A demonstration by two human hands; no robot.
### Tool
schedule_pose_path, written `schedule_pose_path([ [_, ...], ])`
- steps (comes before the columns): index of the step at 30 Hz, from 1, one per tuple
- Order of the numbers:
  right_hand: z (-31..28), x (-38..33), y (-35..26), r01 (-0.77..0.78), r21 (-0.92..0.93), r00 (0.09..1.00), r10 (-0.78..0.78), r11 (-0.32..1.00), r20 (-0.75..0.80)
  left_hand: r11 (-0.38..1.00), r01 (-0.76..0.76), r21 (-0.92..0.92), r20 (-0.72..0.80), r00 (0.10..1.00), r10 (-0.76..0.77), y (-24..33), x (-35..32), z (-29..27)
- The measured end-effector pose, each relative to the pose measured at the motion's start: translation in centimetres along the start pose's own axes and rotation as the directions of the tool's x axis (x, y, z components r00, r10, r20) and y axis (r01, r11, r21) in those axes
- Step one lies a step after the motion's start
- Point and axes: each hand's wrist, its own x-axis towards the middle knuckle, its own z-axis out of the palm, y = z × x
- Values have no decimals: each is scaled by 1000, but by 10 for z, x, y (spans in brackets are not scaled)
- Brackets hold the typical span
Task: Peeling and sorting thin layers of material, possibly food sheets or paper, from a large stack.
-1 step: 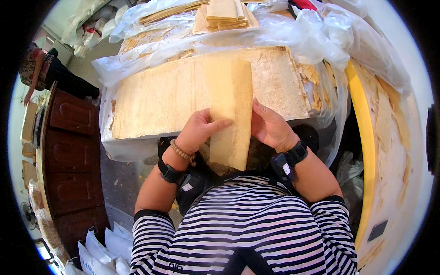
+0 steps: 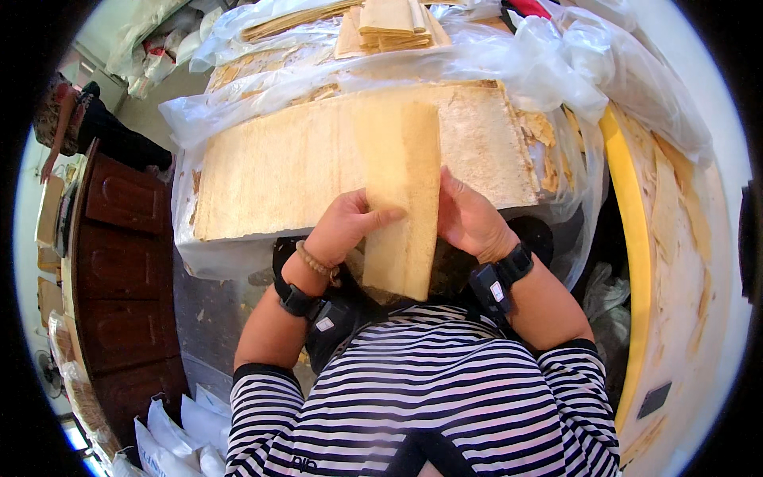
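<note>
A long, thin tan sheet point(image 2: 404, 207), folded lengthwise into a strip, stands upright between my hands in front of my body. My left hand point(image 2: 350, 224) is closed on its left edge, thumb across the front and fingers behind. At the right edge my right hand point(image 2: 474, 219) holds it, thumb pointing up along the side; its fingertips are partly hidden behind the strip. Beyond lies a wide, pale tan slab or stack of sheets point(image 2: 278, 175) with rough, flaking edges, resting on plastic sheeting point(image 2: 214, 262).
More folded tan sheets point(image 2: 389, 28) are piled at the far side. Clear plastic point(image 2: 548, 75) bunches at the far right. A yellow-edged board point(image 2: 628, 238) runs along my right. Dark wooden cabinets point(image 2: 131, 262) and white sacks point(image 2: 171, 437) are on my left; a person point(image 2: 103, 131) stands behind them.
The strip has shifted slightly right and its lower end has dropped a little, with its front face turned somewhat. Both hands keep nearly the same place.
</note>
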Motion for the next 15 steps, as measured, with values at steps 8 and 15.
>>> schedule_pose_path([
  [8,3,11,-2,81,-14,995,-80,997,63,982,64,-178,-17,998,-68,2,-4,-12],
  [15,1,13,-1,-64,-230,997,52,971,-57,981,51,-186,53,998,-42,-13,-8,-14],
])
